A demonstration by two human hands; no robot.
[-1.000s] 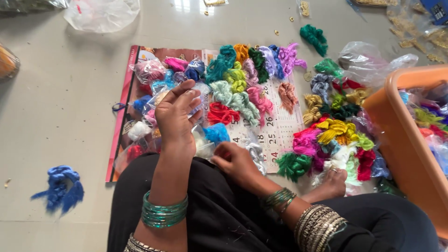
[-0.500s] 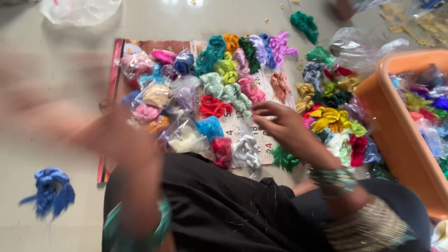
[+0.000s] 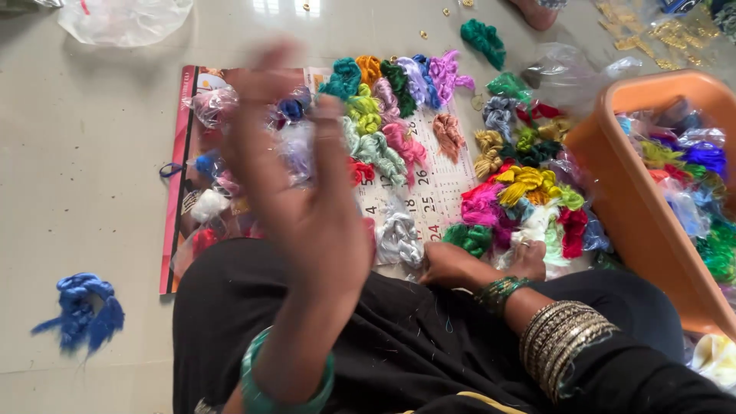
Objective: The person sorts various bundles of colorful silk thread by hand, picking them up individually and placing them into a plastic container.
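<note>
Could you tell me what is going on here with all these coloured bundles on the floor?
A person sits on the floor over a calendar sheet spread with small bundles of coloured thread. The left hand is raised and motion-blurred; whether it holds anything cannot be told. The right hand rests low beside a green bundle. An orange tub of more thread stands at the right, and a blue bundle lies apart at the left.
</note>
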